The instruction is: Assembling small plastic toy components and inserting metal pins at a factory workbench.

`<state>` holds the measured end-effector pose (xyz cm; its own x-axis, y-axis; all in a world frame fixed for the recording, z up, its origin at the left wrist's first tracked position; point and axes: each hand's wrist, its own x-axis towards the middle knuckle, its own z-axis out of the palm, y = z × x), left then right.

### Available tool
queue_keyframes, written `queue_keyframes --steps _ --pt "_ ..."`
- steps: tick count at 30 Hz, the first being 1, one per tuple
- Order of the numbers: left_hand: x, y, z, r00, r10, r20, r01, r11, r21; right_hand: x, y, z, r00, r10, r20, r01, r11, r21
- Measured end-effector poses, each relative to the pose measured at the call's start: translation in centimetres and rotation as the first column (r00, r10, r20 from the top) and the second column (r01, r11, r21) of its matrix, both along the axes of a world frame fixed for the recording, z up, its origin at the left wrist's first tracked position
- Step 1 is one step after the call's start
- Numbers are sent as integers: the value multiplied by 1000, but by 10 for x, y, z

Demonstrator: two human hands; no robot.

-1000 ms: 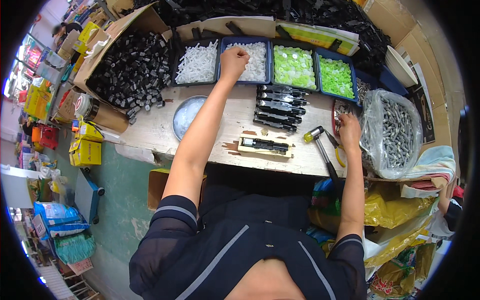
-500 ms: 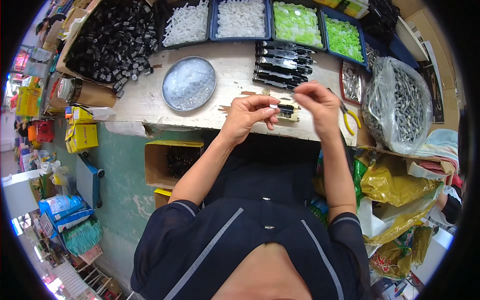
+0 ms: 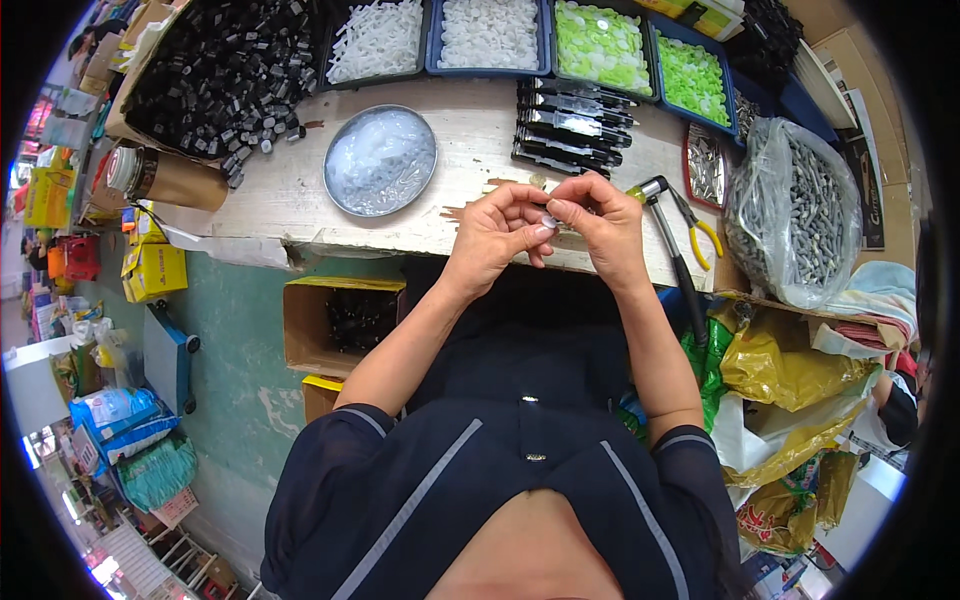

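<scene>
Over the front edge of the bench, my left hand is closed in a pinch on a small white piece. My right hand meets it from the right, thumb and fingers pressed together beside that piece. What the right fingertips grip is hidden. Just right of this hand lies a hammer with a black handle and a yellow-green striking face. Beyond the hands, several black tool-like handles with shiny sides lie in a stack. Yellow-handled pliers rest right of the hammer.
A round metal dish with clear plastic stands at left. Trays of white parts and green discs line the back, beside a box of black caps. A bag of grey metal parts sits at right.
My right hand has come left and down to meet the left hand at the white piece. The hammer, mostly covered by my right arm before, now shows.
</scene>
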<state>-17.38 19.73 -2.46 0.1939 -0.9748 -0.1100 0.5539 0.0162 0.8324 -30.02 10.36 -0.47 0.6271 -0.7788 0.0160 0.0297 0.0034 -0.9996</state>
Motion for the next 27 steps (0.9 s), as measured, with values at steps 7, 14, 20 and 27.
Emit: queue_keyframes --steps 7,14,20,27 --pt "0 2 -8 997 72 36 -73 997 24 8 -5 0 957 52 -285 -182 873 -453" --pt "3 6 -16 987 141 -79 -142 990 -17 6 9 -12 998 0 -64 -31 875 -482" --pt "3 4 -15 980 168 -107 -170 985 -15 15 12 -20 999 -36 -33 11 827 -562" --pt "22 1 -8 822 167 545 -206 979 10 15 -3 -30 959 -136 -248 -79 712 -698"
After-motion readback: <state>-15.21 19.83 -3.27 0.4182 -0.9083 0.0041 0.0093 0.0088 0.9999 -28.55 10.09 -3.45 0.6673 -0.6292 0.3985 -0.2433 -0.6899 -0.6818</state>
